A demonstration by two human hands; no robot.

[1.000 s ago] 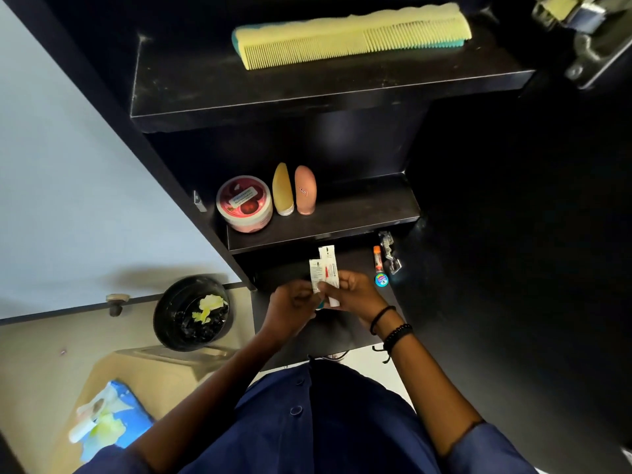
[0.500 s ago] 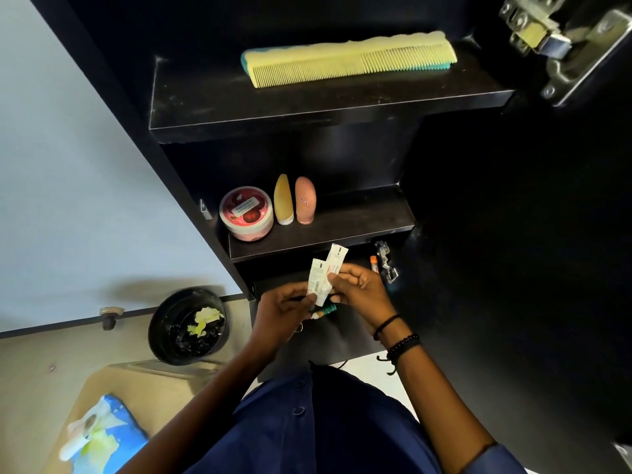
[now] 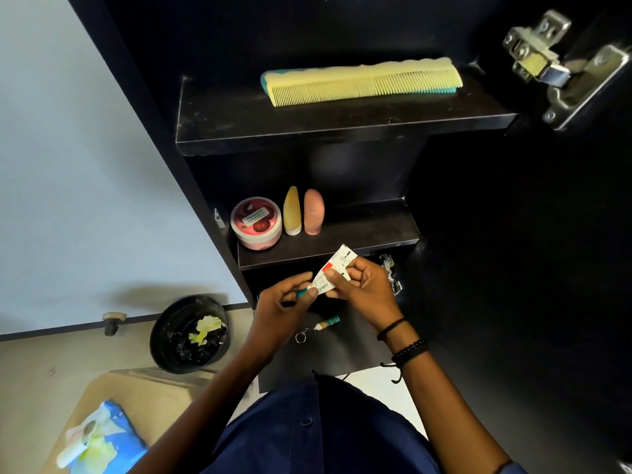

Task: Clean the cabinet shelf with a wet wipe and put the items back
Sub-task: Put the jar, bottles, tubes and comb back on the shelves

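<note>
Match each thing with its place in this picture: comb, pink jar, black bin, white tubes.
Things:
1. comb
2. pink jar
3. black bin
4. white tubes

Places:
A. on the floor, beside the cabinet
B. on the top shelf
C. held between the left hand and the right hand
D. on the middle shelf, at its left end

Pairs: 1-B, 2-D, 3-A, 4-C
</note>
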